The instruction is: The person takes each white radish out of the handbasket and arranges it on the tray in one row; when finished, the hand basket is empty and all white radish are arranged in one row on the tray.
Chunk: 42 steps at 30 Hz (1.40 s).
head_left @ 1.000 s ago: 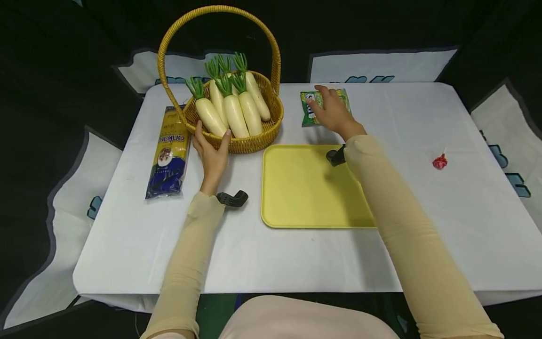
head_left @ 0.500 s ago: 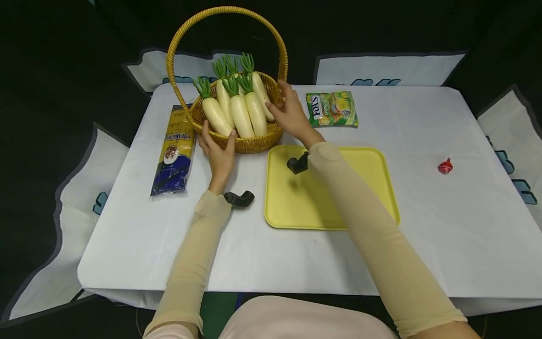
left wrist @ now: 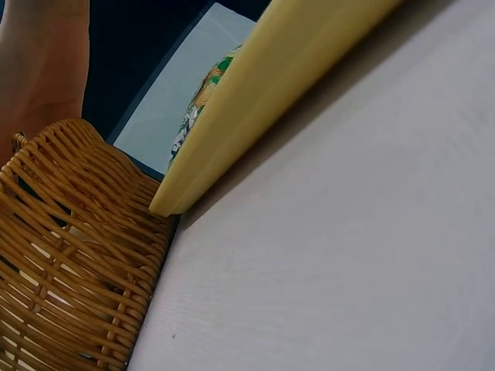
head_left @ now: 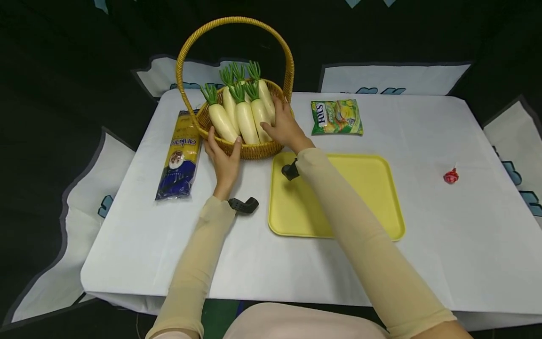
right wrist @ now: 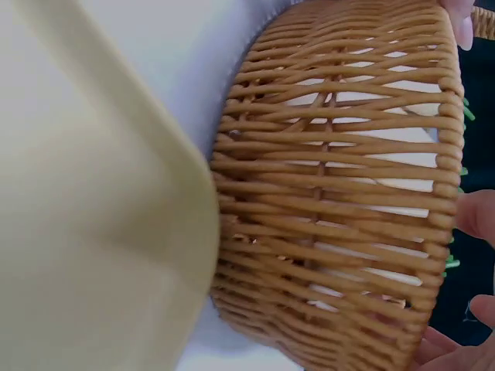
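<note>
A yellow wicker basket (head_left: 258, 151) with a tall arched handle holds several white radishes (head_left: 244, 120) with green stems. My left hand (head_left: 226, 165) grips its front-left rim, thumb and fingers spread along it. In the right wrist view a left fingertip (right wrist: 464, 32) shows over the rim. My right hand (head_left: 288, 127) reaches in over the right rim onto the rightmost radish, thumb across the front of the radishes. Its thumb (right wrist: 476, 216) shows above the rim in the right wrist view. Its other fingertips are partly hidden, so whether they close round a radish I cannot tell.
A yellow tray (head_left: 364, 188) lies in front of the basket under my right forearm. To the left is a blue-and-yellow Ankara packet (head_left: 178, 160). A green Fox's candy bag (head_left: 337, 117) lies behind the tray, and a red wrapped lollipop (head_left: 450, 176) at the right.
My right hand has moved left from over the candy bag to the basket's right rim, then in onto the radishes. The left hand has stayed on the basket's rim.
</note>
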Each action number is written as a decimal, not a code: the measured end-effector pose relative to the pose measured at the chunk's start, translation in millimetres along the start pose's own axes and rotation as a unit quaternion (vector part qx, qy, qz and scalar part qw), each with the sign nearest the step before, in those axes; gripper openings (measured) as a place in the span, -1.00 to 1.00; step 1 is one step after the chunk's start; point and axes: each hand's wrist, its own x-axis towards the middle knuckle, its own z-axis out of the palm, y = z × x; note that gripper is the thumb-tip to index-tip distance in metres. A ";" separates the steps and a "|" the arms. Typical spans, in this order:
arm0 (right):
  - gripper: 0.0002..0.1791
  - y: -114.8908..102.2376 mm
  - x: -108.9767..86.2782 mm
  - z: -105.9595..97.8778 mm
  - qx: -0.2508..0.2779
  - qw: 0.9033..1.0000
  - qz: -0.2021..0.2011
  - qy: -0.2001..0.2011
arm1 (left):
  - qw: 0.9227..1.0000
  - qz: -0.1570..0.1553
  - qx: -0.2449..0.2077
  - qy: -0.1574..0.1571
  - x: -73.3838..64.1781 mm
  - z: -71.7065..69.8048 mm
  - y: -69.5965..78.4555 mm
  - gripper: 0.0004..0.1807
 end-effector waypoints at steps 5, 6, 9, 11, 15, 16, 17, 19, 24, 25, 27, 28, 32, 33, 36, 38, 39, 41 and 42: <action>-0.10 -1.9 4.5 2.9 -0.032 0.999 0.027 -0.019 | 1.000 -0.004 -0.002 -0.005 -2.1 0.4 -0.3 -0.14; -0.11 -2.5 5.8 3.3 -0.043 0.998 0.028 -0.026 | 1.000 -0.006 -0.002 -0.005 -2.4 0.1 -0.1 -0.14; -0.14 -5.1 9.9 4.0 -0.068 0.996 0.022 -0.048 | 1.000 -0.010 -0.003 -0.003 -3.1 -0.7 0.8 -0.15; -0.18 -6.7 12.3 4.4 -0.088 0.994 0.013 -0.059 | 1.000 -0.007 -0.001 0.000 -3.1 -0.8 1.3 -0.15; -0.23 -6.4 13.9 8.0 -0.141 0.987 0.011 -0.082 | 1.000 -0.005 0.002 -0.005 -4.5 -0.2 0.6 -0.15; -0.24 -5.9 14.0 9.1 -0.159 0.983 0.010 -0.087 | 1.000 -0.005 0.002 -0.007 -5.2 0.0 0.2 -0.14; -0.24 -5.5 13.9 10.2 -0.173 0.981 0.009 -0.089 | 1.000 -0.006 0.001 -0.009 -5.7 0.1 -0.3 -0.14; -0.23 -4.8 14.2 12.0 -0.187 0.979 0.004 -0.087 | 1.000 -0.007 0.000 -0.010 -6.3 0.2 -0.9 -0.14; -0.22 -5.0 16.0 12.6 -0.174 0.982 -0.003 -0.077 | 1.000 -0.004 0.006 -0.004 -5.2 -1.0 -0.5 -0.15; -0.22 -5.3 16.5 12.2 -0.168 0.983 -0.004 -0.076 | 1.000 -0.003 0.007 -0.002 -4.9 -1.4 0.1 -0.15; -0.21 -5.6 17.4 11.7 -0.158 0.985 -0.004 -0.075 | 1.000 -0.003 0.008 -0.002 -4.1 -2.5 0.9 -0.15; -0.21 -5.1 17.5 10.9 -0.154 0.985 -0.004 -0.074 | 1.000 -0.003 0.007 -0.003 -3.9 -2.2 1.5 -0.15; -0.23 -3.8 17.0 8.9 -0.123 0.990 -0.004 -0.069 | 1.000 -0.007 0.009 -0.004 -3.8 -2.3 1.4 -0.16; -0.23 -3.6 16.9 8.6 -0.108 0.992 -0.005 -0.068 | 1.000 -0.008 0.010 -0.003 -4.1 -2.6 1.3 -0.17; -0.23 -3.0 16.0 8.0 -0.069 0.996 -0.009 -0.060 | 1.000 -0.008 0.013 -0.002 -4.2 -3.6 0.3 -0.18; -0.23 -2.3 15.3 7.4 -0.043 0.997 -0.010 -0.055 | 1.000 -0.005 0.014 -0.003 -4.0 -3.8 -0.4 -0.18; -0.23 -2.0 14.7 7.0 -0.030 0.998 -0.009 -0.054 | 1.000 -0.004 0.015 -0.005 -4.0 -3.8 -0.3 -0.18; -0.24 -1.9 13.4 5.5 -0.001 0.999 -0.003 -0.053 | 1.000 0.000 0.017 -0.006 -3.4 -4.0 -0.7 -0.18; -0.24 -2.1 12.8 4.2 0.018 0.998 0.001 -0.055 | 1.000 0.002 0.018 -0.005 -3.0 -4.1 -1.0 -0.19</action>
